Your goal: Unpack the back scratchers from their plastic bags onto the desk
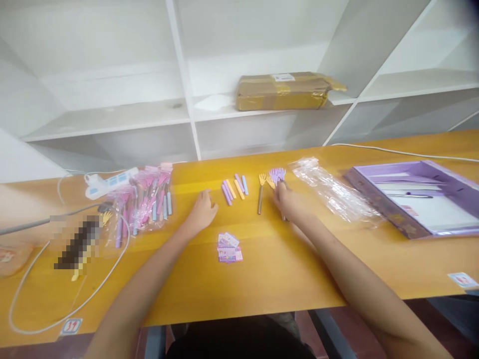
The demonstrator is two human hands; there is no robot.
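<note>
My right hand (286, 199) is closed around a bundle of small hand-shaped forks; purple fork heads (277, 174) and a yellow one show above its fingers. Just left of it lies a single yellow-headed fork (262, 192) with a brown handle. My left hand (204, 212) is over the table with its fingers apart, holding nothing. Between the hands are short coloured sticks: purple ones (226, 193), orange ones (238, 189) and a blue one (244, 185). Nearer the front edge lies a small pile of printed cards (229, 248).
Clear plastic bags (329, 192) lie right of my right hand, beside an open purple box (396, 214). Packed bags (145, 197), a power strip (112, 183) and a looping white cable (101, 289) are at left. A taped carton (280, 92) rests on the shelf.
</note>
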